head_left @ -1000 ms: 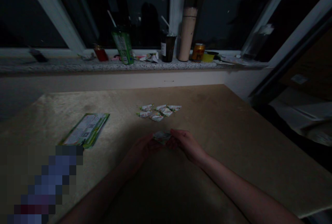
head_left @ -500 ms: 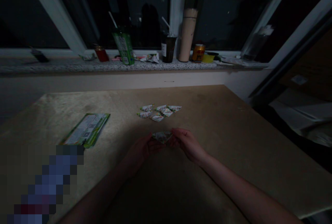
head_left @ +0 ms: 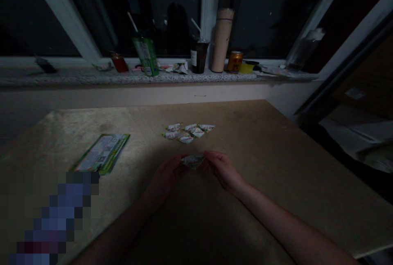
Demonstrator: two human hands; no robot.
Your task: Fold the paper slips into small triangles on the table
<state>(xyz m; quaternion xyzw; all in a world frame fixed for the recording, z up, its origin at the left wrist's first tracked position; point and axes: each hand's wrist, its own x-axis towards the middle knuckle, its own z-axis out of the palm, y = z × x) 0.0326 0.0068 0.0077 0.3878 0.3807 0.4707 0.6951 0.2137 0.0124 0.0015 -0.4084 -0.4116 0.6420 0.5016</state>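
Observation:
Between my two hands is a small triangular packet [head_left: 193, 161] with a white and green printed wrapper. My left hand [head_left: 168, 171] has its fingers closed on the packet's left corner. On the opposite corner, my right hand [head_left: 220, 166] pinches with thumb and forefinger. Just beyond my hands, several similar small packets [head_left: 186, 138] lie in a loose cluster on the tan table [head_left: 260, 142]. The dim light hides the print and the undersides of my fingers.
A flat green and white printed pouch [head_left: 106, 153] lies at the left. On the stone windowsill [head_left: 172, 77] stand a green cup [head_left: 145, 54], a dark cup [head_left: 199, 57], a tall beige flask [head_left: 222, 42] and an orange can [head_left: 235, 61]. Pixelation covers the lower left corner.
My left fingers have drawn in and now show less below the packet. The packet has shifted very slightly to the right. My right hand stays nearly still.

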